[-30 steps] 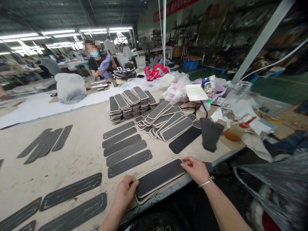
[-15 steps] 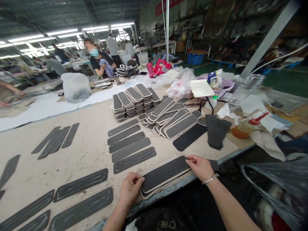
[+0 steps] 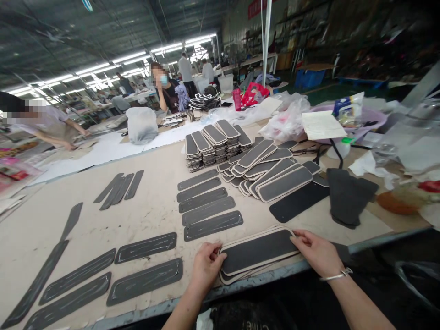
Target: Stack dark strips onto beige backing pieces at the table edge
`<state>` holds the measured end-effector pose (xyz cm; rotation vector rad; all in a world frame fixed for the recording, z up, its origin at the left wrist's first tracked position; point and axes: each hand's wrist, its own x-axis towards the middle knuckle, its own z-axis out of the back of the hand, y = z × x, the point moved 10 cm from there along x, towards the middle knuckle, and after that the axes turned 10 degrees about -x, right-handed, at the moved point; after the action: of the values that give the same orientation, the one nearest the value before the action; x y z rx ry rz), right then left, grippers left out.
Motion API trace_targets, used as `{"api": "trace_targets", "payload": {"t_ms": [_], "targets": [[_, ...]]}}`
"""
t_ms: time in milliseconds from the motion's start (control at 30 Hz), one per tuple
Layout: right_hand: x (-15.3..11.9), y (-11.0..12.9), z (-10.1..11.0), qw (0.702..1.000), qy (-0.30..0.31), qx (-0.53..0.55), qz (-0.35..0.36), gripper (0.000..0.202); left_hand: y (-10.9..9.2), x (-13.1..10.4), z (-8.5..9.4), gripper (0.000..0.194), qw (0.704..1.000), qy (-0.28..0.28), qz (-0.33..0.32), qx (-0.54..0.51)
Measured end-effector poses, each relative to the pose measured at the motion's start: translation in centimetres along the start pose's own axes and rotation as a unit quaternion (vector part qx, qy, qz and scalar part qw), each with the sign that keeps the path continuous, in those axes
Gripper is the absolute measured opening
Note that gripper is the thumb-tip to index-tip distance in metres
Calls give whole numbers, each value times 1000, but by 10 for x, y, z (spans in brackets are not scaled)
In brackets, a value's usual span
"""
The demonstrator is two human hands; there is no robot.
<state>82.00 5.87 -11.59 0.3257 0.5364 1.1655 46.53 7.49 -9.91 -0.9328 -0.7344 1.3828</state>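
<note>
Near the table's front edge lies a dark grey strip with rounded corners (image 3: 257, 251), on a pale-bordered piece atop a small stack of similar pieces. My left hand (image 3: 206, 263) pinches its left end between thumb and fingers. At the other end, my right hand (image 3: 318, 250), with a bangle at the wrist, pinches the right corner. Beyond my hands, several grey strips with shiny smears (image 3: 213, 225) lie in a column. More smeared strips (image 3: 144, 280) are spread to the left. A plain black strip (image 3: 299, 201) lies behind my right hand.
Neat stacks of bordered pieces (image 3: 213, 137) and a loose heap (image 3: 285, 181) stand at the middle back. Dark pieces (image 3: 349, 197) lie right, near a purple basin (image 3: 369, 120). A white bag (image 3: 141, 126) stands farther back. Co-workers (image 3: 168, 91) are across the table.
The view has swung left, so the table's contents appear farther right and a co-worker at the left now shows. Both hands keep their pinch on the strip's ends.
</note>
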Motion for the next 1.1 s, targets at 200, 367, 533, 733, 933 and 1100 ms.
{"api": "trace_targets", "payload": {"t_ms": [200,367,533,733,933,1100], "targets": [[-2,3,7,998,-9,59,-6,39,-6,-5,-1,24,998,-13,-56,13],[-4,7,16,994,-48,96,4,36,-10,-5,-2,25,992,-28,-119,38],[-2,1,13,993,-66,95,-4,30,-12,-3,-7,26,987,-5,-137,83],[-1,-2,11,993,-81,86,-4,23,-12,-2,-7,28,987,-2,-133,95],[-1,0,12,993,-90,73,2,18,-8,0,-10,30,989,11,-120,91],[-1,1,12,993,-94,65,12,18,-6,2,-12,31,990,18,-104,91]]}}
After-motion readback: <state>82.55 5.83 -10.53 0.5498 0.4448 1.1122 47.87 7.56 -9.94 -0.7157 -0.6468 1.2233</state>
